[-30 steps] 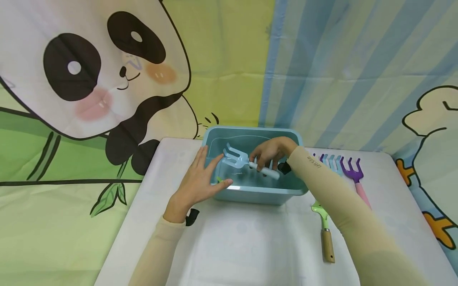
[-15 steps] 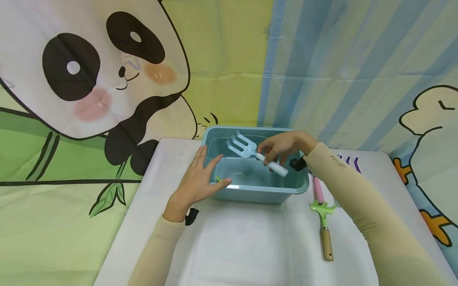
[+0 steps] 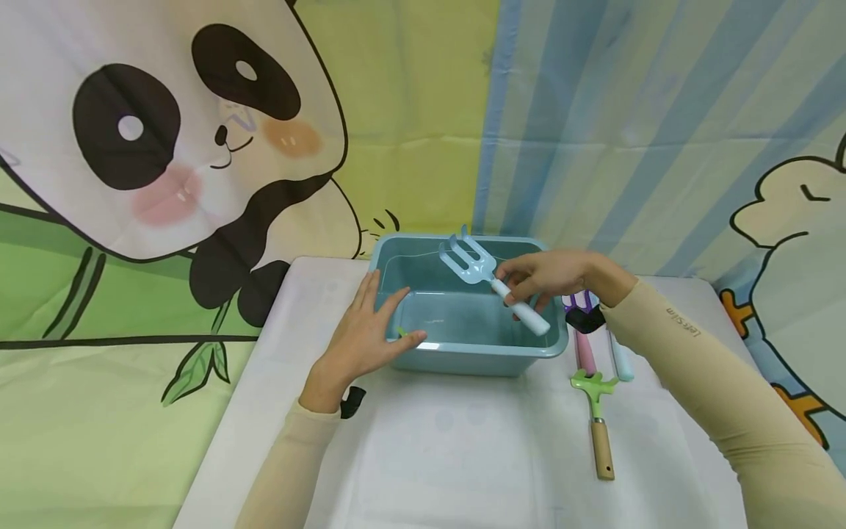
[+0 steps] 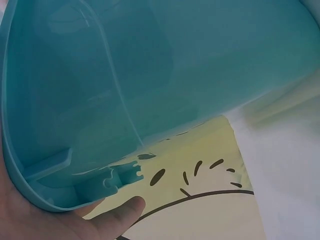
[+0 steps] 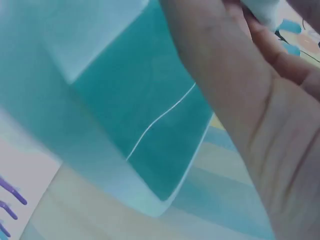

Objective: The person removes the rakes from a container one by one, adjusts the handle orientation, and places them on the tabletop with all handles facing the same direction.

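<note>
My right hand (image 3: 551, 279) grips the white handle of a light blue garden hand fork (image 3: 477, 266) above the right half of a blue plastic bin (image 3: 472, 349). The fork's tines point up and to the left, near the bin's back rim. My left hand (image 3: 360, 334) rests on the bin's left end with fingers straight and spread, the thumb by the front rim. In the left wrist view one finger stretches past the bin's corner (image 4: 47, 202). Inside the bin, beside the left thumb, a bit of something green (image 3: 401, 332) shows; the rest is hidden.
On the white table (image 3: 456, 441), right of the bin, lie a green hand rake (image 3: 601, 441) with a wooden handle, a purple fork with a pink handle (image 3: 584, 354), and another pale blue tool (image 3: 621, 361), partly behind my right wrist. A printed curtain (image 3: 416, 110) hangs behind.
My right hand has lifted the hand fork up and moved it right, from low inside the bin to above it. The right forearm has swung right, uncovering the pink handle. The left hand stays put.
</note>
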The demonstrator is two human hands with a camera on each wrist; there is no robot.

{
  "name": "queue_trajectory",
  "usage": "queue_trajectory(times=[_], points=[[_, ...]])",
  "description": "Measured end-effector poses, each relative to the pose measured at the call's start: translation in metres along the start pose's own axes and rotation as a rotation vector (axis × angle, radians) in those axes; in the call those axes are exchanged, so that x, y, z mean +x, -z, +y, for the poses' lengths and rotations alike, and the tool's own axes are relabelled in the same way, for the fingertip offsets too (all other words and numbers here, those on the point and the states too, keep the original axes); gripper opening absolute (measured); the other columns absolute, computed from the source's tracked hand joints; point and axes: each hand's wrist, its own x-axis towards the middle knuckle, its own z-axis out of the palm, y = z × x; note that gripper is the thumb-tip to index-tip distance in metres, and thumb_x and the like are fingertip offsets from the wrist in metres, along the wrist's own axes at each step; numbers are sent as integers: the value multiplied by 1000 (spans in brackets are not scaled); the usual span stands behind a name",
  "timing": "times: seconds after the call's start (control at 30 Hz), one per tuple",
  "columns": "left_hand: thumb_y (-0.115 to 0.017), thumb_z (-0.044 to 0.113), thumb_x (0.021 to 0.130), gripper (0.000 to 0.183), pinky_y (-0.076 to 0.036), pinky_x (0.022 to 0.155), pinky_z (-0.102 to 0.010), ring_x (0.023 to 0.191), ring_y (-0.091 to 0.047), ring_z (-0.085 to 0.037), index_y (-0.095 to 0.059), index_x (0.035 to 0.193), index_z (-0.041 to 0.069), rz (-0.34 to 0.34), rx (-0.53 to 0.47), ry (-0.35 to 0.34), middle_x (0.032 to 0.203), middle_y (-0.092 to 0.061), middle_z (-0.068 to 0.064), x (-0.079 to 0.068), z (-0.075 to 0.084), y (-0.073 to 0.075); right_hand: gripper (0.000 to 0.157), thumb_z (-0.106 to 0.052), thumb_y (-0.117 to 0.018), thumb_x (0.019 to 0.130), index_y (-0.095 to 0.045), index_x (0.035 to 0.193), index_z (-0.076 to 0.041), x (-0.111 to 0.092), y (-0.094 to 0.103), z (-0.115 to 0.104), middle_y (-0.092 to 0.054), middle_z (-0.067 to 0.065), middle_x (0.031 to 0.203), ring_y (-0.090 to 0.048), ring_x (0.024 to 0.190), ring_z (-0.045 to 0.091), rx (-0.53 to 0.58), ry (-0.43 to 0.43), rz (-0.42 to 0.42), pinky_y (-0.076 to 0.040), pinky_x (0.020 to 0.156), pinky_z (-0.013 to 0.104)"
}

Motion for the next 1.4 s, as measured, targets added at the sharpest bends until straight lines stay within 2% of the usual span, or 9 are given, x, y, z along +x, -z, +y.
queue_trajectory(times=[0.3,0.53,0.73,0.87,1.1,1.27,1.4], points=[[-43,85,84,91,-29,109,-63,152,2,-31,-41,154,28,3,-4,-7,165,-4,-20,0,0,0,42,-11,-62,100,-39,133,2,-31,-11,20,-55,23,117,-63,100,34,47,43,134,-55,79,45],[-44,84,85,89,-27,111,-61,152,5,-29,-41,154,28,1,-8,-3,165,-5,-21,-1,-1,-1,39,-8,-61,100,-39,130,4,-53,-18,39,-54,23,113,-64,102,43,146,92,174,-56,79,50],[-44,83,85,89,-27,111,-61,152,5,-30,-42,154,27,-2,-10,-9,165,-4,-21,0,-1,-2,32,-8,-57,102,-42,126,6,-78,-25,59,-53,33,115,-63,103,48,145,164,186,-55,83,55],[-44,83,85,89,-28,110,-62,152,4,-30,-42,154,27,-4,-7,-8,165,-4,-21,0,-1,-1,35,-12,-59,102,-43,128,4,-94,-33,72,-49,30,118,-62,102,42,133,127,258,-55,83,53],[-45,82,86,88,-29,110,-62,152,4,-31,-42,154,25,1,-13,-14,164,-4,-22,-1,-1,0,41,-13,-59,102,-39,133,3,-118,-51,108,-45,25,119,-60,104,37,117,84,359,-55,85,51],[-46,82,86,89,-30,109,-63,152,2,-32,-43,154,25,9,-19,-14,164,-5,-22,-2,0,0,39,-11,-57,103,-37,133,5,-126,-65,137,-45,25,117,-62,105,38,174,101,400,-55,83,53],[-47,82,85,89,-30,108,-63,152,2,-32,-43,154,25,7,-25,-15,164,-4,-21,-2,0,0,40,-10,-54,104,-33,133,9,-131,-78,163,-46,24,115,-63,105,36,235,103,398,-55,83,53]])
